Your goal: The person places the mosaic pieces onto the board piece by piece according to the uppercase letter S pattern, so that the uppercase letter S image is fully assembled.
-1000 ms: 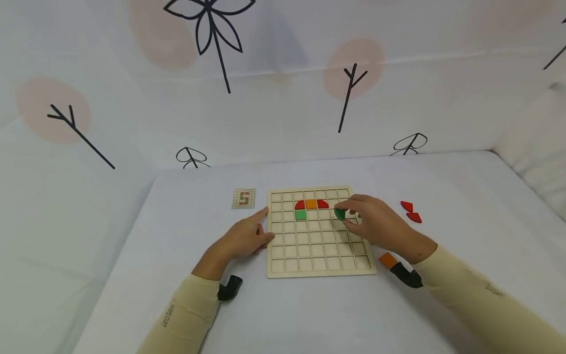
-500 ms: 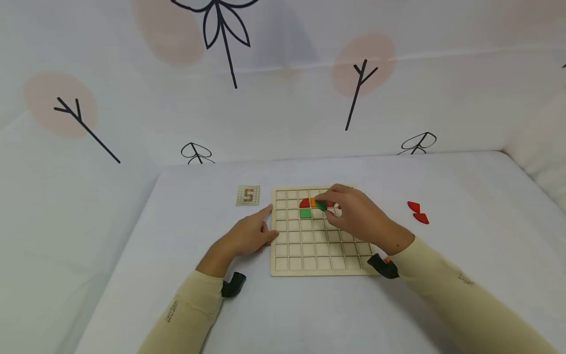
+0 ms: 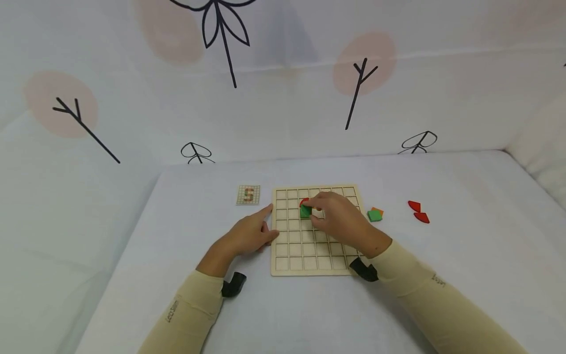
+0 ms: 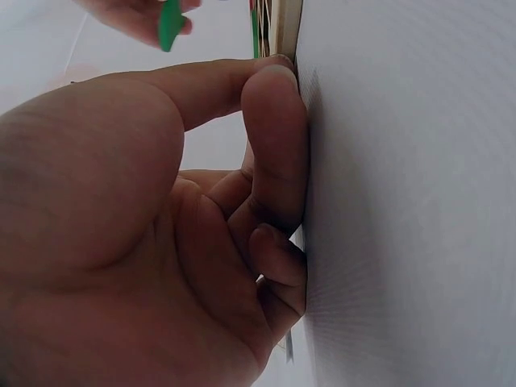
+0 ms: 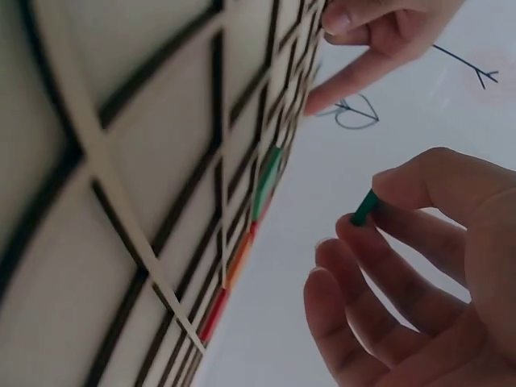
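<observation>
My right hand (image 3: 340, 219) pinches a small green rounded tile (image 5: 364, 208) between thumb and fingertips, above the wooden grid board (image 3: 294, 250). In the right wrist view the tile is apart from the board, its thin edge showing. A green square tile (image 5: 266, 185) lies in the grid, beside a short row of red (image 5: 214, 314) and orange (image 5: 239, 258) tiles. The hand partly covers that row in the head view. At the board's left edge rests my left hand (image 3: 247, 237), index finger and thumb touching the rim, the other fingers bent beneath.
A small pattern card (image 3: 248, 194) with an S-shaped design lies left of the board. To the right, a loose green tile (image 3: 374, 216) overlaps an orange tile (image 3: 378, 210). Farther right are two red quarter-round tiles (image 3: 421, 217). A printed cloth (image 3: 283, 113) hangs behind the table.
My right hand has moved left across the board with the green tile, from the right side to over the green square. Loose tiles to the right are uncovered. The left hand keeps its place.
</observation>
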